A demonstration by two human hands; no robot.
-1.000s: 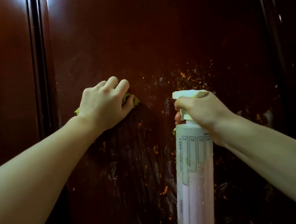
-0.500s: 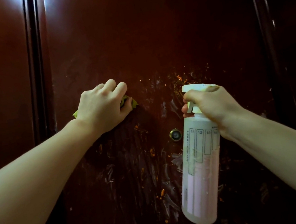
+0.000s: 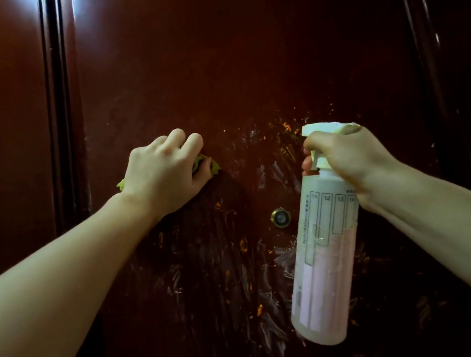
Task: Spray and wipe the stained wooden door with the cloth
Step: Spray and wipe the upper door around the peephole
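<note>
Fingers (image 3: 179,139) curl over cloth (image 3: 214,167); right hand (image 3: 347,155) grips bottle (image 3: 322,257).

The left hand (image 3: 166,173) presses a bunched green cloth (image 3: 213,167) flat against the dark red wooden door (image 3: 242,70), fingers curled over it. To the right, the right hand (image 3: 347,155) grips the neck of a spray bottle (image 3: 324,272) with a white trigger head, part full of pinkish liquid. Between them, lower, sits a brass peephole (image 3: 280,217). Orange specks and whitish smears (image 3: 265,305) cover the door's lower part
</note>
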